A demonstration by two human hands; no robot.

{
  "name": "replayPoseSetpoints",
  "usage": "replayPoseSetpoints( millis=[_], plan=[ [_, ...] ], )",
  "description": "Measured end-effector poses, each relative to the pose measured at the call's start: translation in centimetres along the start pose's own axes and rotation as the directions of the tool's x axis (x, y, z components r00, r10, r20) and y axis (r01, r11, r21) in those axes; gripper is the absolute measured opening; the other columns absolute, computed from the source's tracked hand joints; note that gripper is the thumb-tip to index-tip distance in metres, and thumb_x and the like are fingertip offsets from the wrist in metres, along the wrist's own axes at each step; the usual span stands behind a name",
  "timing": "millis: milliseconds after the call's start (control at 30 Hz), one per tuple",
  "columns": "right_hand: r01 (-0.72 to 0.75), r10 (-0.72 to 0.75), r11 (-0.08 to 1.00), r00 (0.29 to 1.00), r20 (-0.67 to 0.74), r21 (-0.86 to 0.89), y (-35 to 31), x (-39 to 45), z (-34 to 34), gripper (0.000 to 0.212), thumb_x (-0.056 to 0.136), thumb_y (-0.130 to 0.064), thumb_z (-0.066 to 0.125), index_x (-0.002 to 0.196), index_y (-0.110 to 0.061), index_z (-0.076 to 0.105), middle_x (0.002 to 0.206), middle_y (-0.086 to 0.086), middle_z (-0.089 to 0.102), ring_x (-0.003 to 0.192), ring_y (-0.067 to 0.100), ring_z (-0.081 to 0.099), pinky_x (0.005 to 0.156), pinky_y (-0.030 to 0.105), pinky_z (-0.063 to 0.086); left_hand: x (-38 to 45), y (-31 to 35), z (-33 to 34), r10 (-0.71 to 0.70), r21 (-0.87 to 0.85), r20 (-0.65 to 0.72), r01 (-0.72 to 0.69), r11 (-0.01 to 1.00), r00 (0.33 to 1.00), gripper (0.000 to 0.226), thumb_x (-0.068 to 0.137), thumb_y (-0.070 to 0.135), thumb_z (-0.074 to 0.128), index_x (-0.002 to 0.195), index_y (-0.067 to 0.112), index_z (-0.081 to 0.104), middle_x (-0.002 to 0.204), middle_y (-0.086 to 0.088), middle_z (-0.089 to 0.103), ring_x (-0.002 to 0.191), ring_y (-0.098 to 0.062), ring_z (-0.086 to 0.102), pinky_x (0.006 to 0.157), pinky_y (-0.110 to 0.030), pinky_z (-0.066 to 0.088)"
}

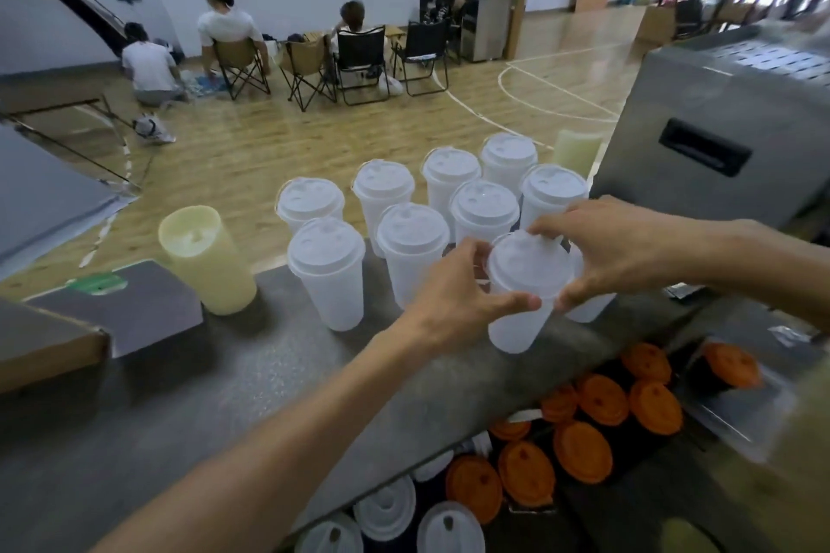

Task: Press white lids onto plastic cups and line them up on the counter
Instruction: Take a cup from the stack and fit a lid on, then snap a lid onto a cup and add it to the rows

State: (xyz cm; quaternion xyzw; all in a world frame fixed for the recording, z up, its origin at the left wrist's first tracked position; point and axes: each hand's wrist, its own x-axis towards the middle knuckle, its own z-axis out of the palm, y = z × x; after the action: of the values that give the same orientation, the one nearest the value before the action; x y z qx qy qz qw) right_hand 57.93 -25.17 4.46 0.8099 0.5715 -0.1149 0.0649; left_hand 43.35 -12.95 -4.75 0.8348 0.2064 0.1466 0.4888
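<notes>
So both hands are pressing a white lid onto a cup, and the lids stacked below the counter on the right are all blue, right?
Not blue. In the head view, the lids below the counter on the right are orange. The rest holds: left hand and right hand hold the white lid on the cup.

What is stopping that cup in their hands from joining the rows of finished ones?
Nothing visible. The left hand and right hand hold the lidded cup just in front of the lined-up cups. Bare counter lies beside them, though another cup stands close behind it.
</notes>
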Motion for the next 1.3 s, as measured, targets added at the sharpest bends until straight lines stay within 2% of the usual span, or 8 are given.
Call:
replayPoseSetpoints(
  millis=[333, 567, 667, 800, 867, 933, 1100, 1300],
  plan=[
    [0.014, -0.013, 0.999, 1.0, 0.005, -0.038, 2.0, 1.2, 0.8, 0.09, 0.065, -0.062, 0.081, 0.139, -0.036, 0.036, 0.134, -0.007, 0.051, 0.118, 0.016, 0.044, 0.102, 0.034, 0.039, 1.9, -0.7, 1.5, -0.035, 0.042, -0.01, 0.035, 0.999, 0.999, 0.07, 0.066, 0.053, 0.086, 0.12, 0.027, 0.048, 0.118, 0.01, 0.062, 0.105, -0.009, 0.061, 0.091, -0.03, 0.056],
    [0.017, -0.016, 0.992, 1.0, 0.015, -0.121, -0.8, -0.2, -1.9, 0.11, 0.062, -0.073, 0.073, 0.151, -0.041, 0.017, 0.154, -0.009, 0.035, 0.139, 0.015, 0.031, 0.113, 0.035, 0.025, -2.2, 0.8, -1.8, -0.022, 0.123, 0.005, 0.021, 0.992, 1.0, 0.083, 0.071, 0.048, 0.083, 0.138, 0.022, 0.043, 0.134, 0.003, 0.055, 0.116, -0.01, 0.056, 0.099, -0.033, 0.052],
    [0.126, -0.127, 0.983, 0.992, -0.001, -0.134, -5.8, 0.1, -3.6, 0.101, 0.064, -0.072, 0.07, 0.148, -0.044, 0.021, 0.152, -0.014, 0.037, 0.137, 0.011, 0.032, 0.111, 0.032, 0.027, -6.9, 0.7, -6.3, 0.029, 0.252, -0.09, -0.006, 0.968, 0.996, 0.069, 0.075, 0.05, 0.079, 0.132, 0.025, 0.05, 0.123, 0.012, 0.056, 0.103, -0.003, 0.055, 0.088, -0.022, 0.052],
    [0.373, -0.379, 0.922, 0.923, -0.057, -0.104, -16.4, 2.4, -4.7, 0.086, 0.067, -0.07, 0.071, 0.14, -0.049, 0.032, 0.14, -0.02, 0.047, 0.118, 0.004, 0.041, 0.096, 0.029, 0.036, -15.2, -0.5, -14.5, 0.019, 0.339, -0.3, 0.088, 0.937, 0.954, 0.064, 0.073, 0.051, 0.078, 0.126, 0.024, 0.056, 0.118, 0.009, 0.061, 0.099, -0.003, 0.06, 0.086, -0.023, 0.053],
    [0.507, -0.514, 0.857, 0.854, -0.076, -0.097, -22.9, 3.7, -4.9, 0.082, 0.069, -0.066, 0.072, 0.14, -0.045, 0.036, 0.132, -0.025, 0.047, 0.111, 0.001, 0.039, 0.087, 0.027, 0.033, -20.2, -1.7, -18.8, -0.012, 0.375, -0.409, 0.18, 0.909, 0.912, 0.064, 0.07, 0.054, 0.075, 0.125, 0.025, 0.058, 0.117, 0.011, 0.062, 0.1, -0.001, 0.061, 0.086, -0.019, 0.054],
    [0.628, -0.637, 0.77, 0.766, -0.091, -0.112, -29.7, 5.1, -4.8, 0.082, 0.071, -0.064, 0.073, 0.141, -0.041, 0.038, 0.137, -0.017, 0.05, 0.12, 0.008, 0.044, 0.09, 0.028, 0.037, -25.4, -3.0, -22.7, -0.056, 0.388, -0.518, 0.293, 0.874, 0.854, 0.065, 0.069, 0.055, 0.074, 0.125, 0.026, 0.057, 0.116, 0.014, 0.061, 0.101, 0.001, 0.061, 0.085, -0.015, 0.053],
    [0.825, -0.829, 0.559, 0.554, -0.073, -0.082, -46.9, 7.3, -3.3, 0.078, 0.076, -0.06, 0.074, 0.142, -0.035, 0.041, 0.139, -0.01, 0.052, 0.122, 0.014, 0.05, 0.09, 0.03, 0.042, -38.6, -6.9, -30.8, -0.174, 0.348, -0.741, 0.593, 0.726, 0.648, 0.069, 0.072, 0.049, 0.077, 0.131, 0.021, 0.056, 0.121, 0.008, 0.06, 0.104, -0.002, 0.056, 0.078, -0.008, 0.041],
    [0.94, -0.943, 0.331, 0.331, -0.018, -0.086, -68.2, 8.1, 1.5, 0.067, 0.086, -0.054, 0.066, 0.14, -0.02, 0.046, 0.135, 0.004, 0.055, 0.121, 0.026, 0.052, 0.097, 0.039, 0.044, -54.3, -13.5, -38.7, -0.184, 0.164, -0.94, 0.853, 0.495, 0.288, 0.076, 0.072, 0.05, 0.08, 0.133, 0.017, 0.05, 0.128, -0.009, 0.058, 0.115, -0.025, 0.057, 0.095, -0.043, 0.049]
  ],
)
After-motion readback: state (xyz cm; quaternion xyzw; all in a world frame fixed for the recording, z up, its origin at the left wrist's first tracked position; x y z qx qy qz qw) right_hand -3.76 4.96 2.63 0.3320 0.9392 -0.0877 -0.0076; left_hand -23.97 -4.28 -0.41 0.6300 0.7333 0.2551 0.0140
